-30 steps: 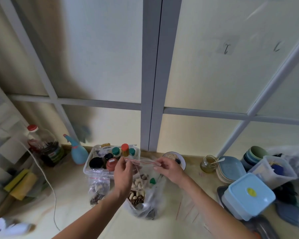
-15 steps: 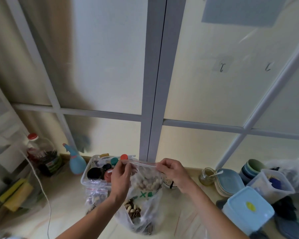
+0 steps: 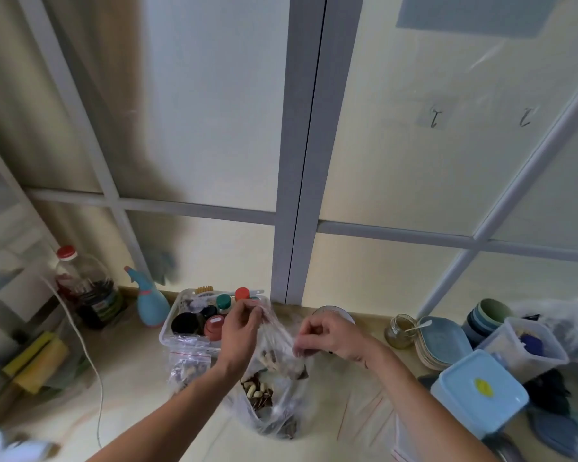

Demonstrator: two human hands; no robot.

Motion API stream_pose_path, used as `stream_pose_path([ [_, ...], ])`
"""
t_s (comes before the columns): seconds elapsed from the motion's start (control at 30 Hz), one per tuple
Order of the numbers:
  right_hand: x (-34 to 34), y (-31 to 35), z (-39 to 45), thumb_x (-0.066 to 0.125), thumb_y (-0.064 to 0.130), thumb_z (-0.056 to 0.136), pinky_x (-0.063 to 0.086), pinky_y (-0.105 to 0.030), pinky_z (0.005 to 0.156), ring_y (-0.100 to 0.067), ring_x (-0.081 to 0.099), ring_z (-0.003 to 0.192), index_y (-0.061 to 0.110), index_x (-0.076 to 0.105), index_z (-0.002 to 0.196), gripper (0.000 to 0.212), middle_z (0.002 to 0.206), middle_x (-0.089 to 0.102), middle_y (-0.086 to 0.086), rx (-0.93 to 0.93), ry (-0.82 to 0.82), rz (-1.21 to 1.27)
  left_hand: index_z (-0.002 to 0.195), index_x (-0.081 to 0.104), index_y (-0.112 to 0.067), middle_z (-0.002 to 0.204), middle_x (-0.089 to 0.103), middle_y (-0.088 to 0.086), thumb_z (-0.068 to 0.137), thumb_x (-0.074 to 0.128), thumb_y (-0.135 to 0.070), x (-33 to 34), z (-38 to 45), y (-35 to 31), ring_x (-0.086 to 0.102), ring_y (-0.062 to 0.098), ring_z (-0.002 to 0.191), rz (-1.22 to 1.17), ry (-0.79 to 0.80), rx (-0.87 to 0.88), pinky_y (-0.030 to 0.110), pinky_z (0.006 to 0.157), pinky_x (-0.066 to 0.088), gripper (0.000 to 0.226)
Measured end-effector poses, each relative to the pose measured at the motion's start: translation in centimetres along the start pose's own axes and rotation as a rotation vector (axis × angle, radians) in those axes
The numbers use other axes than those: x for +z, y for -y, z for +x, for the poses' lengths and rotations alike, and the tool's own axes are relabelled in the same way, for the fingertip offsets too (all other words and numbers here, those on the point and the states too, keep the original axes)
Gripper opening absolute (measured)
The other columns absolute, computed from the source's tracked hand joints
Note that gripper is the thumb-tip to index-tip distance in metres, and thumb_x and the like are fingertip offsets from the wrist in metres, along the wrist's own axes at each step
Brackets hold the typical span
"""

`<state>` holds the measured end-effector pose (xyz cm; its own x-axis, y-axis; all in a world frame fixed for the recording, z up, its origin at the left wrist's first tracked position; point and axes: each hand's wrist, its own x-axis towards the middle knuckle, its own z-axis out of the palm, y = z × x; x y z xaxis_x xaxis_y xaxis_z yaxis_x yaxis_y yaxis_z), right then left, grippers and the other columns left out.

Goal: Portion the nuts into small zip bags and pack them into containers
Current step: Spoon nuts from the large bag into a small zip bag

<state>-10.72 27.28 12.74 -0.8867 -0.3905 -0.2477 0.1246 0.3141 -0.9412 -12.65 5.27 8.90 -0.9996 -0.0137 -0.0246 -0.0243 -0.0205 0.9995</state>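
Frosted window wall (image 3: 214, 128) w/ grey frame fills most of the view; beige counter (image 3: 141, 388) runs along its foot. Landmark = big clear nut bag (image 3: 271, 408), standing on counter at centre. Right of it: light-blue lidded container (image 3: 477, 395), clear tub (image 3: 521, 345) behind that, stacked blue plates (image 3: 444, 338), small glass jar (image 3: 399, 331). Behind-left of it: white bin of spice jars (image 3: 201, 315), blue spray bottle (image 3: 151, 301), red-capped bottle (image 3: 80, 288) further left. Just left of it: filled small zip bag (image 3: 189, 358) on counter.

Above the nut bag: second small zip bag (image 3: 277, 348) w/ nuts, held at its top. Left hand (image 3: 241, 328) pinches one top corner, right hand (image 3: 327, 335) fingers curled, pinching the other.

Vs 0.5 s ago: zip top was stretched straight between hands; now slack, hands lower, right hand dropped below left.
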Motion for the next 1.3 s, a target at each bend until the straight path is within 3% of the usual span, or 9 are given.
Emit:
stream_pose_path([
  [0.07,0.3,0.0,-0.2,0.079,0.025,0.089,0.059,-0.037,0.088,-0.023,0.073,0.089,0.004,0.072,0.093,0.022,0.092,0.077,-0.011,0.004,0.006,-0.057,0.094,0.062,-0.006,0.089,0.066,0.013,0.101,0.053,-0.011,0.0,-0.2,0.2,0.062,0.023,0.082,0.017,0.033,-0.006,0.038,0.082,0.053,0.012],
  [0.2,0.0,-1.6,1.1,0.073,0.03,0.091,0.058,-0.043,0.082,-0.02,0.073,0.079,0.026,0.068,0.079,0.013,0.079,0.077,0.005,0.019,-0.494,-0.232,0.099,0.061,-0.003,0.086,0.069,0.012,0.103,0.05,-0.009,-0.2,-0.4,0.3,0.067,0.022,0.08,0.014,0.005,-0.031,0.032,0.074,0.054,0.013],
  [0.37,-0.1,-1.6,0.1,0.071,0.022,0.095,0.059,-0.035,0.082,-0.022,0.073,0.083,0.014,0.069,0.087,0.012,0.087,0.078,-0.008,0.078,-0.147,-0.112,0.099,0.064,-0.002,0.088,0.069,0.018,0.102,0.052,-0.01,-1.0,-0.4,1.3,0.066,0.028,0.08,0.016,0.005,-0.043,0.039,0.078,0.056,0.014],
  [0.57,-0.3,-3.3,1.4,0.069,0.035,0.088,0.055,-0.034,0.076,-0.005,0.066,0.07,0.027,0.068,0.079,0.013,0.073,0.073,0.012,0.113,-0.543,-0.406,0.099,0.065,0.001,0.086,0.071,0.016,0.105,0.051,-0.013,-0.6,-1.3,1.1,0.067,0.017,0.074,-0.004,0.035,-0.033,0.023,0.067,0.052,0.021],
  [0.77,1.3,-1.6,1.0,0.078,0.046,0.084,0.052,-0.028,0.084,-0.008,0.062,0.093,0.038,0.066,0.104,0.024,0.104,0.068,0.012,0.076,-0.194,-0.351,0.089,0.059,0.004,0.074,0.061,0.012,0.106,0.046,-0.017,-1.2,-1.4,0.5,0.058,0.017,0.064,-0.069,-0.077,-0.007,0.024,0.058,0.052,0.03],
  [0.87,3.6,-0.2,1.6,0.074,0.034,0.089,0.051,-0.031,0.081,-0.007,0.064,0.083,0.033,0.07,0.091,0.005,0.089,0.068,0.013,-0.006,-0.032,-0.342,0.077,0.054,-0.001,0.064,0.049,0.007,0.106,0.044,-0.013,-2.3,-1.7,0.3,0.045,0.014,0.058,-0.058,-0.143,0.013,0.024,0.049,0.04,0.032],
  [1.03,9.6,3.0,3.3,0.058,0.025,0.088,0.041,-0.037,0.069,-0.018,0.054,0.073,0.026,0.054,0.073,0.015,0.078,0.053,0.003,-0.053,0.2,-0.258,0.062,0.044,-0.011,0.06,0.042,0.0,0.096,0.044,-0.003,-5.8,-2.1,0.3,0.035,0.012,0.057,-0.074,-0.283,0.027,0.025,0.05,0.03,0.035],
  [1.2,15.1,3.2,6.5,0.052,0.025,0.087,0.051,-0.047,0.086,-0.034,0.07,0.093,0.02,0.05,0.073,0.015,0.085,0.063,-0.011,-0.01,0.336,-0.093,0.06,0.041,-0.013,0.06,0.033,0.004,0.092,0.046,-0.002,-11.3,-2.3,1.4,0.028,0.015,0.059,-0.024,-0.437,0.015,0.03,0.052,0.021,0.035],
  [1.3,18.0,1.8,7.9,0.052,0.027,0.088,0.053,-0.048,0.095,-0.034,0.073,0.1,0.021,0.052,0.074,0.015,0.1,0.074,-0.016,0.105,0.443,-0.069,0.059,0.042,-0.016,0.059,0.032,0.004,0.086,0.049,-0.019,-14.8,-3.3,3.5,0.027,0.016,0.057,0.051,-0.471,-0.087,0.03,0.052,0.021,0.028],
])
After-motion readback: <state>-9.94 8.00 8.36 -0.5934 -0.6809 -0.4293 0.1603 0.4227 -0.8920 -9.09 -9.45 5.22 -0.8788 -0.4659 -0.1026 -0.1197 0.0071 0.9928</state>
